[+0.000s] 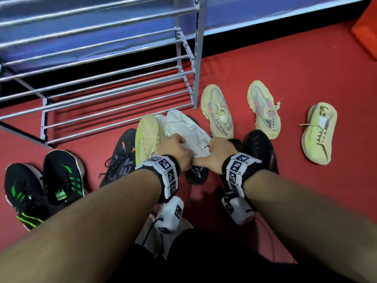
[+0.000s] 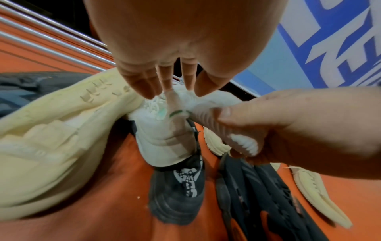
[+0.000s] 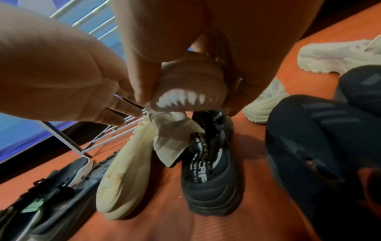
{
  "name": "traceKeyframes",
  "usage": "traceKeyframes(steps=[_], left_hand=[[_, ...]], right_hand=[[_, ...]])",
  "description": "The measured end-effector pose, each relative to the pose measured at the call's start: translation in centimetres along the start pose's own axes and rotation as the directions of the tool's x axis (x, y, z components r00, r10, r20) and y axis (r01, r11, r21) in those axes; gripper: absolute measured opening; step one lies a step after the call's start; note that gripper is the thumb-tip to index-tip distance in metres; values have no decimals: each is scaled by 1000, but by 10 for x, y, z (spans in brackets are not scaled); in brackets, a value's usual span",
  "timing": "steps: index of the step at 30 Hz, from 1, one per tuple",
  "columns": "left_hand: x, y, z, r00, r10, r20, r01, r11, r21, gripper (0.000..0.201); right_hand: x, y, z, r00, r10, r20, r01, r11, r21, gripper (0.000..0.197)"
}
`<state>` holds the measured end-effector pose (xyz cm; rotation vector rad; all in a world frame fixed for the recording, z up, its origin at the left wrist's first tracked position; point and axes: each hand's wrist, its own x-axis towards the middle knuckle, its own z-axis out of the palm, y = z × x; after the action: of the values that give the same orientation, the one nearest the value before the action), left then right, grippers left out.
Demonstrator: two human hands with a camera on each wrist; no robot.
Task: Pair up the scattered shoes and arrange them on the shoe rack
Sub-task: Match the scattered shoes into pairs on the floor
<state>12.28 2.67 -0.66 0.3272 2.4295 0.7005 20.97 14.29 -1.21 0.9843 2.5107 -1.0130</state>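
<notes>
Both hands (image 1: 195, 152) grip the white shoes (image 1: 183, 127).

Red floor (image 1: 255, 64), orange crate (image 1: 366, 35) top right, blue-white banner (image 2: 329, 40) behind.

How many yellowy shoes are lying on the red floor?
4. Two pastel-striped shoes stand side by side right of the rack; a plain one lies farthest right; another lies tipped beside the left hand. More may hide under the hands.

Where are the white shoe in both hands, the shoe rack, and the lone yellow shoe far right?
white shoe (image 1: 188, 129): head view, its upper.
shoe rack (image 1: 114, 92): head view, a lower rail.
lone yellow shoe (image 1: 318, 135): head view, its laced top.
</notes>
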Motion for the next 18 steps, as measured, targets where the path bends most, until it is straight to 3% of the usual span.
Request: traceKeyframes(steps=[1,3,7,11,13,18], left_hand=[[3,-5,1,999,9,-43,-5,997,78,46],[6,-11,3,1000,-12,-15,13,996,88,54],[9,-15,10,989,-34,145,33,999,11,28],[16,-14,15,995,35,94,-38,999,29,23],[19,-11,14,995,39,90,-40,999,11,10],[12,-10,11,999,30,29,-31,999,27,10]], right_hand=[[1,1,4,1000,9,15,-10,999,36,61],[3,3,8,998,40,53,-46,993,108,82],[9,5,13,995,96,41,-99,992,79,115],[10,12,14,994,108,0,-108,992,64,98],[10,20,12,990,127,-65,-121,989,85,98],[10,42,2,971,192,-144,-184,981,63,98]])
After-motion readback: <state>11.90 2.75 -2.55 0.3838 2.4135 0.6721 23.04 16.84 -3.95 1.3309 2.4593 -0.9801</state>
